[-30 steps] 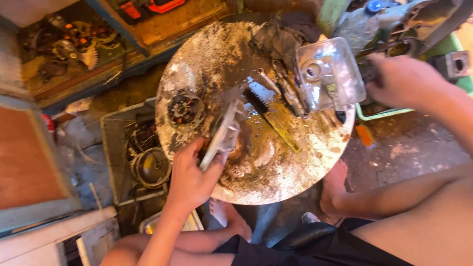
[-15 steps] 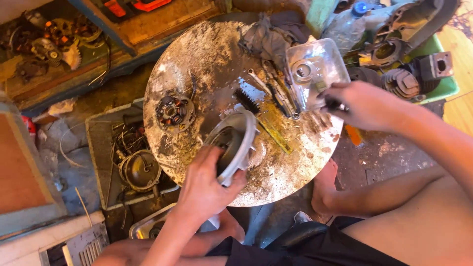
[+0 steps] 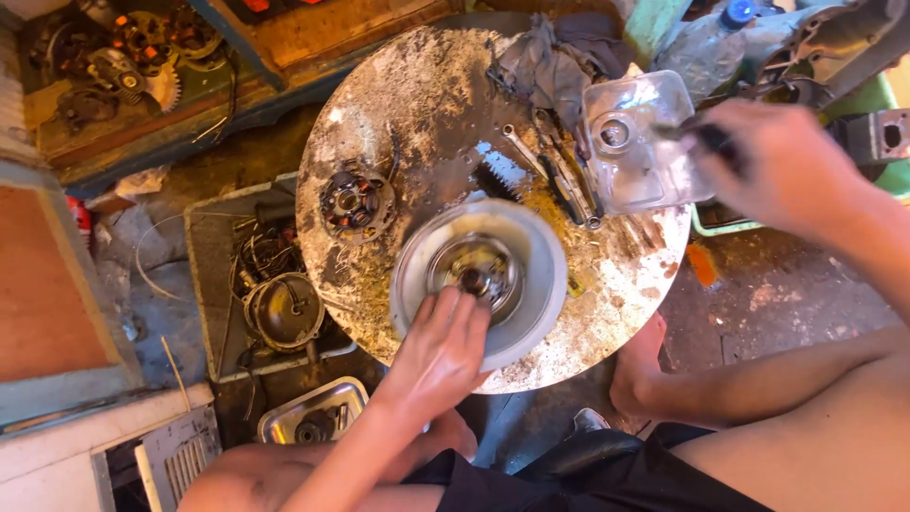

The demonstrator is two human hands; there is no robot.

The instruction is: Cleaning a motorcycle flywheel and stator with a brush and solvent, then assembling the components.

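One flywheel bowl (image 3: 479,280) lies under left hand (image 3: 438,353), right hand (image 3: 773,166) apart

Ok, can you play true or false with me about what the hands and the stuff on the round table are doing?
1. The left hand rests on a round white bowl-shaped part. True.
2. The right hand is empty. False: it grips a dark tool.
3. A clear plastic container lies near the right hand. True.
4. The wrenches lie on the floor. False: they lie on the round table.
5. A grey rag lies at the table's far edge. True.
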